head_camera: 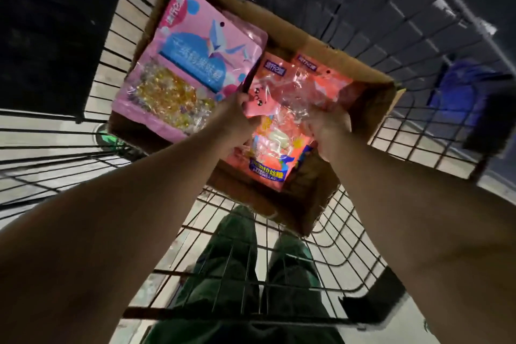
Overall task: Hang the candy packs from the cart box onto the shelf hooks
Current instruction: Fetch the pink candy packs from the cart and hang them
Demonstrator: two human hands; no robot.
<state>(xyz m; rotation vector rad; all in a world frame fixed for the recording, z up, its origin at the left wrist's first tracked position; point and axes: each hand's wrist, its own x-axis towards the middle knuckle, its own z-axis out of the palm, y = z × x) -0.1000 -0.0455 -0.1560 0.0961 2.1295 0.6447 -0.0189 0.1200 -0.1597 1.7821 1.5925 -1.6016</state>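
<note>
Head view: an open cardboard box point(371, 109) sits in a wire cart point(279, 254), and both hands reach down into it. A large pink candy pack point(190, 64) with a blue label and yellow sweets showing through its window lies in the left part of the box, tilted, just beside the left hand and not held by it. Orange-red candy packs point(282, 109) lie in the right part of the box, directly under and between the two hands. The left hand point(237, 112) has its fingers curled over the left edge of the top orange-red pack, gripping it. The right hand point(329, 126) has its fingers curled round the pack's crinkled right side, holding it too. Through the cart's wire floor, green trouser legs point(237, 265) show below. A dark blue object point(460, 92) lies at the far right, blurred.
</note>
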